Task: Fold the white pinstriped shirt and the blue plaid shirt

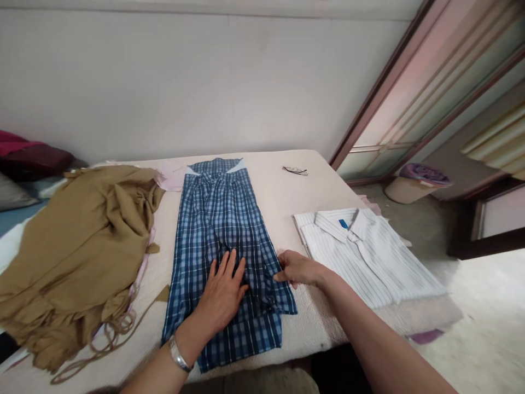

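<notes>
A blue plaid garment (229, 213), seemingly a shirt folded lengthwise, lies on the pale padded table cover (283, 213). Its narrow end with white corners points toward the wall. My left hand (221, 293) rests flat on the lower middle of the cloth, fingers spread, a silver bangle on the wrist. At the garment's right edge, my right hand (297, 268) pinches the fabric between thumb and curled fingers. A folded white striped shirt (361, 251) with a blue neck label lies to the right, apart from the plaid cloth.
A crumpled brown garment (90, 235) with trailing cords covers the table's left side. Glasses or a similar small thin item (295, 171) lie near the back. Behind stands a white wall (184, 82). A bin (410, 183) sits on the floor at right.
</notes>
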Action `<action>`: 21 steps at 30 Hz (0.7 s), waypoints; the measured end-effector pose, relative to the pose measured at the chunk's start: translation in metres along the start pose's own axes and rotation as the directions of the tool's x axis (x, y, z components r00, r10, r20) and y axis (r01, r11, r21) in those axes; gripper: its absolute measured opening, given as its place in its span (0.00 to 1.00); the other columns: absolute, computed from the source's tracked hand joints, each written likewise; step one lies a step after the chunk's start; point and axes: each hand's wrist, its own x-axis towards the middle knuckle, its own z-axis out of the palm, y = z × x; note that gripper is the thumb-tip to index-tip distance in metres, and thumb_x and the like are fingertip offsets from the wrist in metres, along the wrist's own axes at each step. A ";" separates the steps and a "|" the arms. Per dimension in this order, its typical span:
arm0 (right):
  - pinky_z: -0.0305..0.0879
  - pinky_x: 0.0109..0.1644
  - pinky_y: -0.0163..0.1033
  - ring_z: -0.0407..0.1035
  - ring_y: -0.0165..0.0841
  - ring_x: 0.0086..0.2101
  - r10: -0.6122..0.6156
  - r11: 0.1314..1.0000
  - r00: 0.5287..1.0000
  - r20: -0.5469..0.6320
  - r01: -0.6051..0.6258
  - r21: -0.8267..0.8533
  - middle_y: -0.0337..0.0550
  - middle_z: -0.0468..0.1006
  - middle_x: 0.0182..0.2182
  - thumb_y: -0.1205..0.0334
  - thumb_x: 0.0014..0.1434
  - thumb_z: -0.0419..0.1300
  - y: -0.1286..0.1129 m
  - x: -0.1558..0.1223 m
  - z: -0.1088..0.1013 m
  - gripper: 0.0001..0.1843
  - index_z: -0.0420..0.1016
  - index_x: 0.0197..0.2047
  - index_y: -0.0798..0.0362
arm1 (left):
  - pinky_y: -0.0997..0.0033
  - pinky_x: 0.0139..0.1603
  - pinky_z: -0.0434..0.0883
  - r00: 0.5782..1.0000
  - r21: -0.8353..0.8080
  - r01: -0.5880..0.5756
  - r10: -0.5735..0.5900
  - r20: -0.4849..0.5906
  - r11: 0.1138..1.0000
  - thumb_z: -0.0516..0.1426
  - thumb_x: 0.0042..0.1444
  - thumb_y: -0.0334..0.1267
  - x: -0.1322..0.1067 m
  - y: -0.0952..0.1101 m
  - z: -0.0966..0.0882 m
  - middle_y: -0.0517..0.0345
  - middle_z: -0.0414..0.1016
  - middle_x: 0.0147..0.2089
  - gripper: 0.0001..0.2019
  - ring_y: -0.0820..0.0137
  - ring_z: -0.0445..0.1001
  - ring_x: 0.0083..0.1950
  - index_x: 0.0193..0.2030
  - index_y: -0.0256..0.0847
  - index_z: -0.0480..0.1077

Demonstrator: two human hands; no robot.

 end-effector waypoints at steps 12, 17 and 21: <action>0.67 0.41 0.42 0.77 0.42 0.38 -0.039 0.756 0.920 -0.391 -0.229 -0.613 0.49 0.81 0.33 0.48 0.58 0.66 -0.021 -0.019 0.000 0.16 0.74 0.34 0.54 | 0.34 0.70 0.58 1.000 -0.004 0.017 -0.017 0.009 1.000 0.55 0.67 0.40 0.001 -0.002 0.008 0.40 0.49 0.77 0.31 0.47 0.49 0.77 0.75 0.41 0.54; 0.64 0.37 0.36 0.75 0.35 0.34 -0.209 0.828 0.967 -0.145 0.096 -0.553 0.43 0.80 0.33 0.54 0.66 0.58 -0.030 -0.026 0.018 0.11 0.75 0.38 0.52 | 0.35 0.70 0.58 1.000 0.003 0.031 -0.031 0.003 1.000 0.55 0.66 0.39 0.001 0.001 0.008 0.40 0.50 0.77 0.30 0.47 0.50 0.77 0.74 0.40 0.56; 0.64 0.39 0.39 0.77 0.42 0.39 -0.180 0.702 0.983 -0.041 0.099 -0.705 0.50 0.82 0.37 0.60 0.62 0.60 -0.037 -0.027 0.038 0.06 0.77 0.38 0.54 | 0.35 0.70 0.59 0.999 -0.014 0.032 -0.032 -0.001 0.999 0.56 0.65 0.38 0.001 0.001 0.008 0.40 0.51 0.77 0.30 0.47 0.50 0.77 0.73 0.41 0.56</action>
